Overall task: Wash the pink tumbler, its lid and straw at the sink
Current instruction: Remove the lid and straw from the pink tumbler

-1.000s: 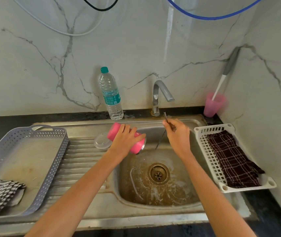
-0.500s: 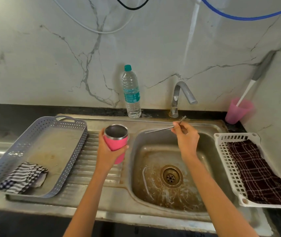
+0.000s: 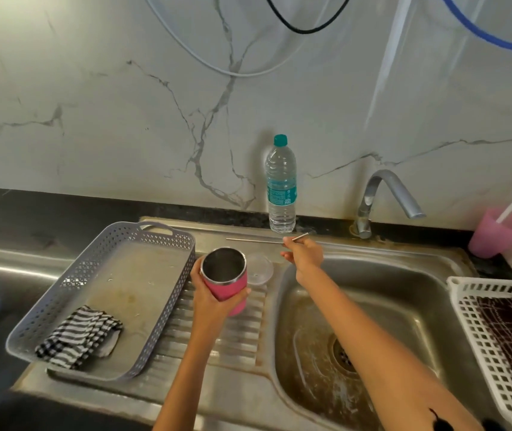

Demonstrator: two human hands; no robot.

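Note:
The pink tumbler (image 3: 228, 283) with a steel inside stands upright over the ribbed drainboard, and my left hand (image 3: 209, 298) grips its body from below. Just behind it the clear round lid (image 3: 260, 270) lies flat on the drainboard. My right hand (image 3: 304, 255) pinches a thin metal straw (image 3: 254, 240), which points left and lies level above the sink's back ledge. The sink basin (image 3: 410, 309) is to the right, wet and stained, with its drain (image 3: 343, 356) open.
A grey perforated tray (image 3: 142, 241) on the left holds a striped cloth (image 3: 77, 335). A water bottle (image 3: 280, 185) stands at the wall. The tap (image 3: 385, 197) is off. A pink cup (image 3: 497, 233) with a brush and a white basket (image 3: 478, 325) with a checked cloth sit right.
My left hand turned the tumbler upright and carried it left from above the basin to the drainboard. My right hand moved left with the straw, swinging it from upright to level.

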